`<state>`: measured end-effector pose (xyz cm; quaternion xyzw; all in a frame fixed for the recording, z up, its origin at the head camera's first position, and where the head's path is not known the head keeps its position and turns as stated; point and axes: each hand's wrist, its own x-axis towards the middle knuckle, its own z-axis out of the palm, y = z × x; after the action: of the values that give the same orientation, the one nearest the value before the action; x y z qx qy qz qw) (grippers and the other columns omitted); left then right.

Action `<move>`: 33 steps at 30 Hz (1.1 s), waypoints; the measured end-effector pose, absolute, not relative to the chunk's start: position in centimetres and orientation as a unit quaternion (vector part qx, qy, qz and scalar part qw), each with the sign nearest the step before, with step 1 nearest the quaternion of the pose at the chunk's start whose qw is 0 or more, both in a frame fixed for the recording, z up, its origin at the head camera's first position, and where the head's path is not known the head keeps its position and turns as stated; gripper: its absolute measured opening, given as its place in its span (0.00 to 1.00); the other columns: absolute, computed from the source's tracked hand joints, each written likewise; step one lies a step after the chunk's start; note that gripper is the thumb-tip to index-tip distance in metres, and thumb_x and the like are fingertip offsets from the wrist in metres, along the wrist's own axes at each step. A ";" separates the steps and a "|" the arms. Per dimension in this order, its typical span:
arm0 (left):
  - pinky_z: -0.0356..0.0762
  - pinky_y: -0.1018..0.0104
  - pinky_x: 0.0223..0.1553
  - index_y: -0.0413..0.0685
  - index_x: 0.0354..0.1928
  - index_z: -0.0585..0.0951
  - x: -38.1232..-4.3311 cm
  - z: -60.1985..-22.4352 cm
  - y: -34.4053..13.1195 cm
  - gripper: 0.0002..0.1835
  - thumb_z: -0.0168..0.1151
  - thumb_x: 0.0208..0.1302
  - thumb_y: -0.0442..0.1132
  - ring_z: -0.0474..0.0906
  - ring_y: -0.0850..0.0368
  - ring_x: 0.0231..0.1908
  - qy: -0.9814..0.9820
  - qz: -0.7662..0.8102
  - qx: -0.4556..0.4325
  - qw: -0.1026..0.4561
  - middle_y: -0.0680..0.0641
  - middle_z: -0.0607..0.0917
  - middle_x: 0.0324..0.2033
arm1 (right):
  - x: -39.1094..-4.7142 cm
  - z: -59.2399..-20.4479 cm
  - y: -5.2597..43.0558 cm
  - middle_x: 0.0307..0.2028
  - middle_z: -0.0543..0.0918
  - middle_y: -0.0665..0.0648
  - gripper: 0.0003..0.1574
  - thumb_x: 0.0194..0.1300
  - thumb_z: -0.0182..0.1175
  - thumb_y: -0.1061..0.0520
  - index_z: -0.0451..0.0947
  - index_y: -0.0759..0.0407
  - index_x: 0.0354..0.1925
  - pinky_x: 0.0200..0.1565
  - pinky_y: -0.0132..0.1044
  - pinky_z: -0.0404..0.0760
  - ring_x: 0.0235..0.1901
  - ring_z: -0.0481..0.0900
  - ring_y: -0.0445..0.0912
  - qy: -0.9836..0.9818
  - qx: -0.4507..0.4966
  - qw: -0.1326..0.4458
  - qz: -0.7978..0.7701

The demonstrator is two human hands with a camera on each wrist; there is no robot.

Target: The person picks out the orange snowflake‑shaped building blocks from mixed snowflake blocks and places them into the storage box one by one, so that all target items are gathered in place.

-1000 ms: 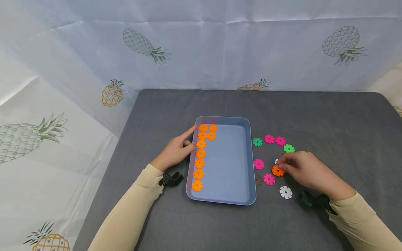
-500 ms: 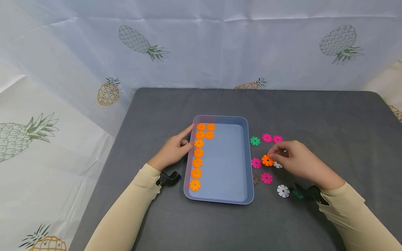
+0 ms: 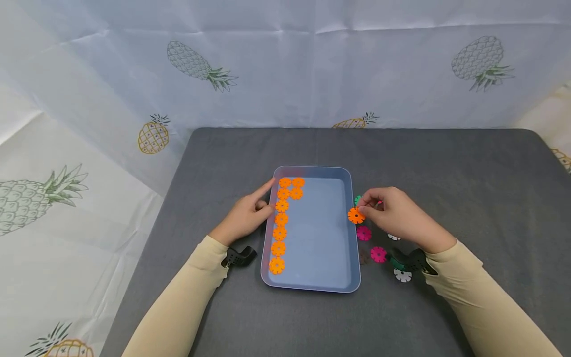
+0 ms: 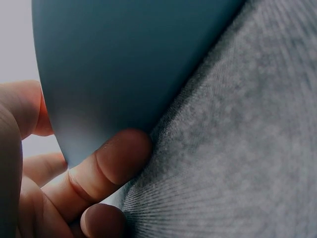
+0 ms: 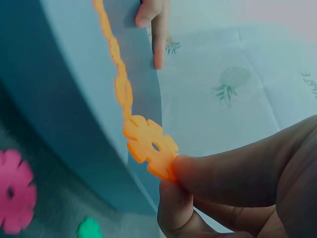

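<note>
My right hand (image 3: 399,215) pinches an orange notched disc (image 3: 356,215) between thumb and index finger, over the right rim of the blue tray (image 3: 325,238). The right wrist view shows this disc (image 5: 151,146) tilted, with a hole in its middle. Inside the tray, several orange discs (image 3: 280,233) lie in a column along the left wall, with two more beside its far end. My left hand (image 3: 243,218) holds the tray's left side, index finger stretched along the rim. In the left wrist view, fingers (image 4: 124,156) press the tray's outer wall (image 4: 114,69) while others sit behind its edge.
Loose discs lie right of the tray: pink (image 3: 364,233), another pink (image 3: 378,254), brown (image 3: 364,256), white (image 3: 403,276) and green (image 3: 358,200). My right hand and wrist strap (image 3: 412,260) partly cover this group. A grey cloth (image 3: 223,153) covers the table.
My right hand has carried the orange disc left and away from me, from among the loose discs to the tray's right rim. The left hand keeps its place on the tray.
</note>
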<state>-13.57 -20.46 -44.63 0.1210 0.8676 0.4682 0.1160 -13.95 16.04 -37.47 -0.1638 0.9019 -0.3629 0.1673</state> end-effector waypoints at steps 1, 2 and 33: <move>0.54 0.66 0.24 0.70 0.84 0.57 -13.6 -44.7 -20.5 0.40 0.55 0.72 0.41 0.51 0.63 0.16 0.867 0.469 0.121 0.116 0.55 0.64 0.14 | -14.1 -37.4 15.6 0.34 0.85 0.55 0.05 0.73 0.63 0.60 0.86 0.58 0.39 0.27 0.37 0.72 0.26 0.73 0.47 0.903 -0.164 0.164 -0.363; 0.54 0.66 0.24 0.70 0.84 0.57 -13.5 -44.7 -20.5 0.40 0.55 0.72 0.41 0.51 0.63 0.16 0.867 0.470 0.121 0.116 0.55 0.65 0.14 | -14.2 -37.4 15.2 0.35 0.86 0.54 0.05 0.73 0.63 0.60 0.86 0.58 0.39 0.27 0.37 0.71 0.26 0.73 0.47 0.903 -0.164 0.161 -0.362; 0.55 0.66 0.25 0.67 0.84 0.58 -13.7 -45.1 -20.7 0.40 0.56 0.72 0.40 0.51 0.63 0.16 0.866 0.471 0.130 0.108 0.55 0.66 0.14 | -17.6 -38.6 6.2 0.33 0.87 0.58 0.09 0.74 0.61 0.60 0.88 0.60 0.39 0.32 0.39 0.74 0.26 0.74 0.47 0.900 -0.192 0.188 -0.343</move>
<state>-13.73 -20.74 -45.06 0.1296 0.8658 0.4713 0.1076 -17.62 6.24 -38.61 -0.1924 0.9001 -0.3429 0.1877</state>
